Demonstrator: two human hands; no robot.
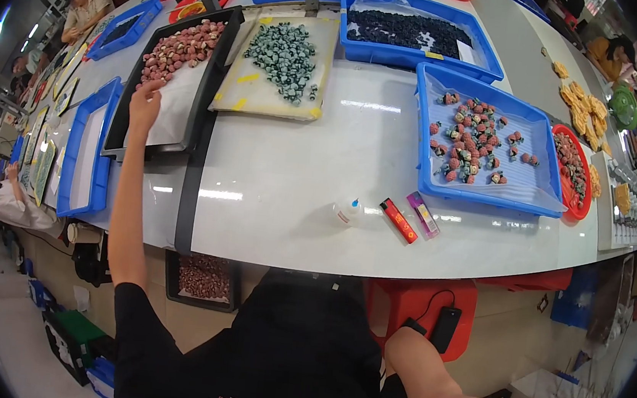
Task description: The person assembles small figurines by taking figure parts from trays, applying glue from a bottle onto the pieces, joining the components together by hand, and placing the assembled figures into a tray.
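Glossy white smooth tabletop (pixel 296 189), matt black plastic tray (pixel 209 81), ribbed blue plastic tray (pixel 534 185), shiny red lighter (pixel 398 220)

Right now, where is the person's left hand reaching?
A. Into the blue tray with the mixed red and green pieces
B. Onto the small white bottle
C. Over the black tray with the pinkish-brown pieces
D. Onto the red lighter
C: the left hand is stretched out over the black tray, its fingers at the edge of the pile of pinkish-brown pieces, far from the other things.
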